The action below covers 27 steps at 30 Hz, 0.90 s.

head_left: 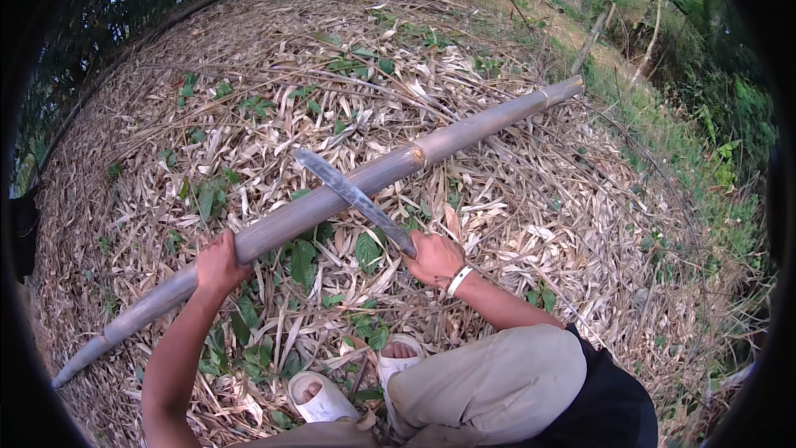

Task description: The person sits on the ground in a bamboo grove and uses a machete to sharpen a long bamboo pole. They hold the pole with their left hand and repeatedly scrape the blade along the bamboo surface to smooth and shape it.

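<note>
A long bamboo pole slants across the view from the lower left to the upper right, with a pale ringed joint near its middle. My left hand is wrapped round the pole on its left half. In my right hand I grip a machete by its handle, which my fingers hide. Its grey, worn blade crosses over the pole between my left hand and the joint, the tip pointing up and left. Whether the blade touches the bamboo I cannot tell. A white band circles my right wrist.
Dry bamboo leaves cover the ground, with thin dry stalks and green-leaved plants among them. My feet in white slides stand close below the pole. Slim trunks and green brush rise at the upper right.
</note>
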Motion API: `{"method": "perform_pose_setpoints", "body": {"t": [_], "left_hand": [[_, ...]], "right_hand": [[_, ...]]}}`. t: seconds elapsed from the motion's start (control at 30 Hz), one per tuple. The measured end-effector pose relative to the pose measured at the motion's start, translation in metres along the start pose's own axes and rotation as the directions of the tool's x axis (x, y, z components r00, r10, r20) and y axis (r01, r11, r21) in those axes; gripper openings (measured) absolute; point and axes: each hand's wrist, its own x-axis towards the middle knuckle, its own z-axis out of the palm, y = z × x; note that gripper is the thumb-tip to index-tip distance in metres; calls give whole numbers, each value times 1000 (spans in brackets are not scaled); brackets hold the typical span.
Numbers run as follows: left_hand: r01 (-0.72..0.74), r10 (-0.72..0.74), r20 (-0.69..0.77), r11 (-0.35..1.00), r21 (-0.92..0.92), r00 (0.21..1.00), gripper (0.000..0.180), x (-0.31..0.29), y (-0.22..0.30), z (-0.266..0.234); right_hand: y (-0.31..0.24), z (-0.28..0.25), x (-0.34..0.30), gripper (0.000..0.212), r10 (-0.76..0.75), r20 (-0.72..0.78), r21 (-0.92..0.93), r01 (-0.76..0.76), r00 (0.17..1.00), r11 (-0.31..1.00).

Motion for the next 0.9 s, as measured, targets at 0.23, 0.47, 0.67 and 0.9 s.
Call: {"method": "perform_pose_setpoints", "body": {"t": [0.23,0.47,0.67,0.9], "left_hand": [[-46,44,-80,999,-23,996,65,-4,6,4],[30,-32,-36,998,-56,999,68,-1,9,-2],[-64,65,17,997,-45,998,67,5,6,-18],[-107,123,77,975,-194,989,67,32,-10,-16]], "right_hand": [[90,-20,25,23,330,-315,232,-265,890,936],[44,-7,7,34,130,-95,146,-115,987,983],[53,26,-2,28,-1,-191,25,6,982,1000],[99,-1,40,25,345,-314,428,-193,885,883]]}}
